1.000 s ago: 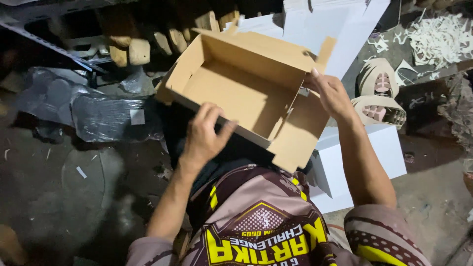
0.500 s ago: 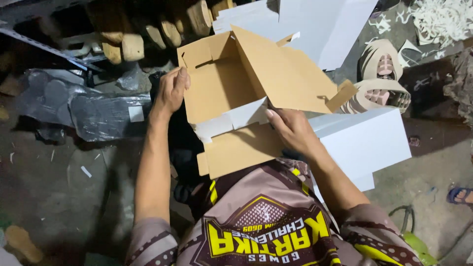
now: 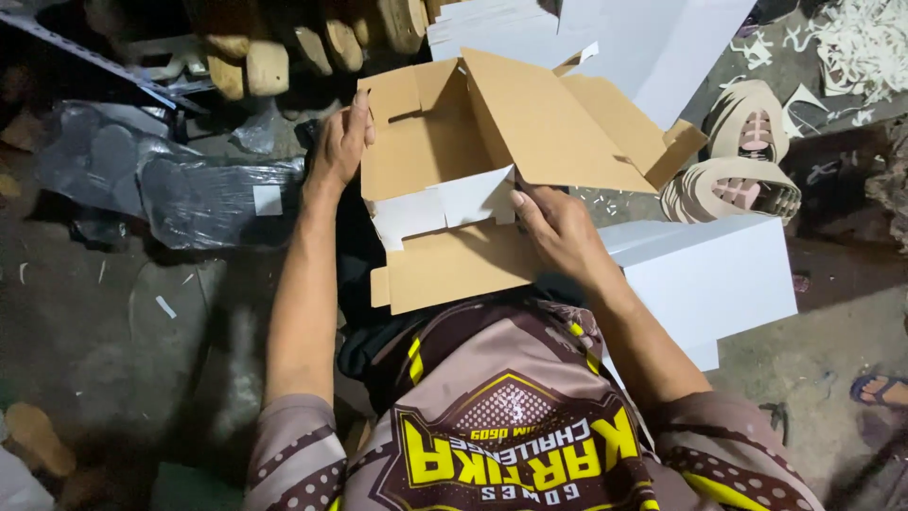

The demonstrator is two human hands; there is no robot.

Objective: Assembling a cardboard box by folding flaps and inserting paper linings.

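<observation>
Item: cardboard box blank (image 3: 492, 180), half-folded, above lap, at 12 o'clock.
Left hand (image 3: 340, 147): gripping left wall, 10 o'clock.
Right hand (image 3: 558, 227): fingers pressing white inner flap (image 3: 445, 210).
Step, judged: tucking flaps; next needs flap seated flush.
Finished white box (image 3: 709, 274): 3 o'clock.

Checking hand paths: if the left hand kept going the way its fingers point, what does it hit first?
The left hand points up-frame along the box edge. Next in line looks like the wooden blocks at top, though depth is unclear.

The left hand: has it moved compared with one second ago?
Yes. The left hand has gone from the near side of the cardboard box up to its far left edge, closer to the wooden blocks.
</observation>
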